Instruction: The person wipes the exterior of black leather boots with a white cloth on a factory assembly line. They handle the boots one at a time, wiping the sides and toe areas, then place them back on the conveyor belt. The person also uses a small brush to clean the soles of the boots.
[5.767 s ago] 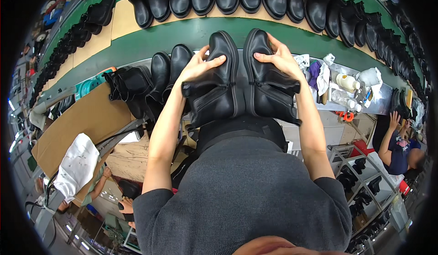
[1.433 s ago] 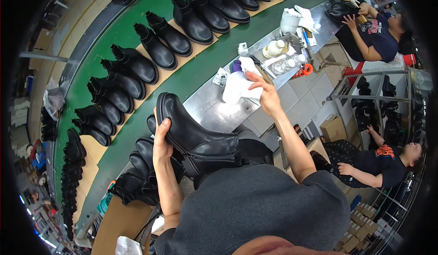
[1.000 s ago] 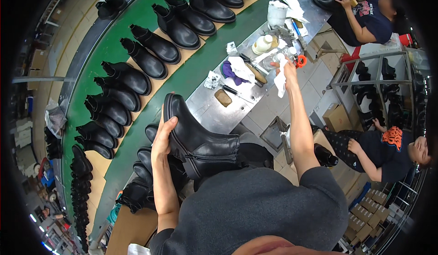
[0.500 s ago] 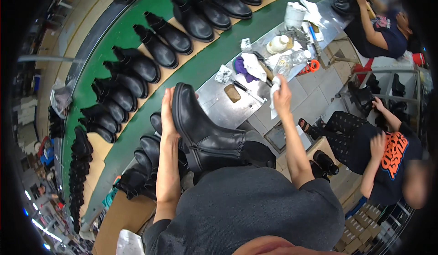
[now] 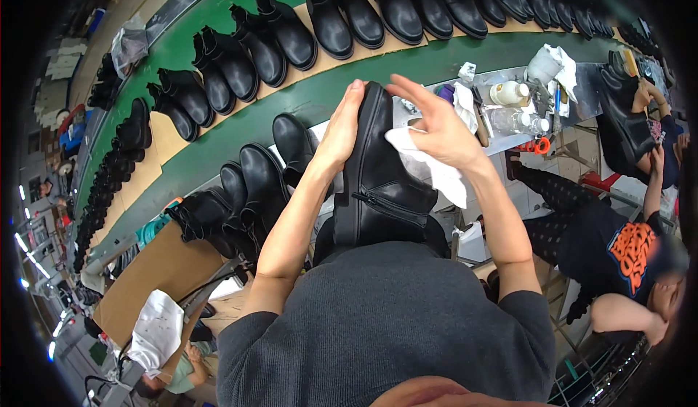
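Observation:
A black ankle boot (image 5: 385, 181) with a side zip stands toe-up in front of my body, its heel end near my lap. My left hand (image 5: 340, 132) lies along the sole side, fingers straight and pressed together, supporting it. My right hand (image 5: 440, 132) is at the toe's other side with its fingers stretched out. A white cloth (image 5: 440, 170) hangs from the palm of that hand and rests near the boot's upper. Where the cloth is gripped is partly hidden.
Rows of black boots (image 5: 287, 36) line cardboard on the green conveyor (image 5: 320, 87) ahead. More boots (image 5: 258, 178) stand at my left. Bottles (image 5: 509, 93), rags and an orange tape ring (image 5: 534, 146) sit on the metal bench. Co-workers (image 5: 611, 254) work at right.
My right hand has come in from beside the bench to the boot's toe, bringing the white cloth. The boot is held more upright. My view has swung to the right.

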